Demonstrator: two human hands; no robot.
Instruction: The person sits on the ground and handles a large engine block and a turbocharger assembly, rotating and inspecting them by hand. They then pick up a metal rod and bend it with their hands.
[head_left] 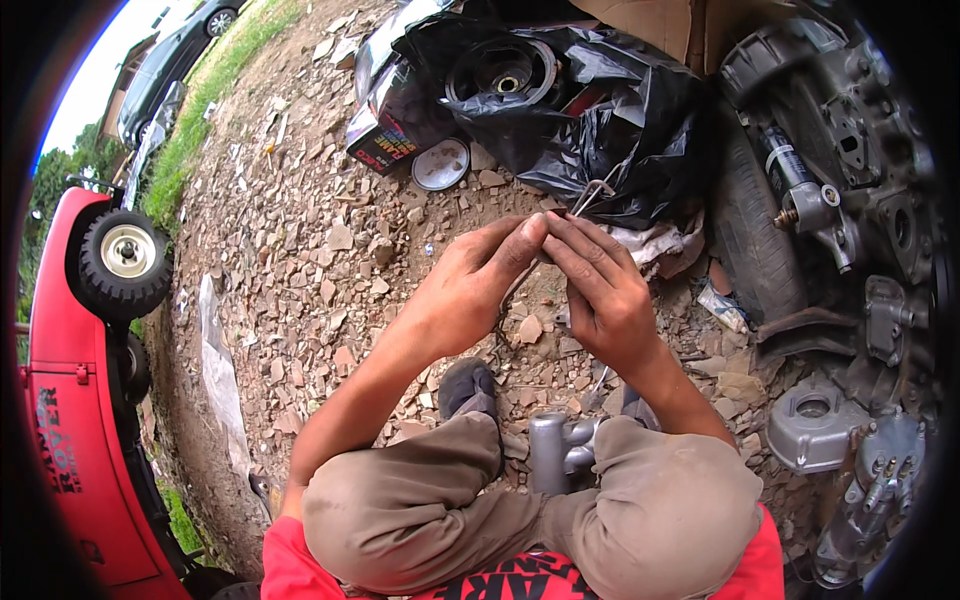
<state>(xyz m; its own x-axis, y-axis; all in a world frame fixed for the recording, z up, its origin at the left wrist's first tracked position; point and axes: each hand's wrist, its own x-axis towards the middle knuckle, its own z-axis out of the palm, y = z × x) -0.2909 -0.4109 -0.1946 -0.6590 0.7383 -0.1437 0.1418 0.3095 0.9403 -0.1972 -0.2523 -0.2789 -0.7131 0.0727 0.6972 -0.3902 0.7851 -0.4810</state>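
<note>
Both my hands meet in front of my knees, above the stony ground. My left hand (468,285) is closed, its thumb and fingers pinching a thin bent metal rod (598,186). Fingers of my right hand (612,290) press around the same rod from the other side. Its hooked end sticks out past my fingertips, and a dark thin length shows below my left hand; the middle is hidden by my fingers. Between my shins stands a silver-coloured metal pipe piece (548,450) with side branches, touched by neither hand.
Ahead lie a black plastic bag (640,110) with a round metal part (503,78), a printed box (385,130) and a round lid (440,164). At right are a tyre (755,220), a dark engine casing (850,120) and a silver cover (812,425). A red vehicle (70,330) stands at left.
</note>
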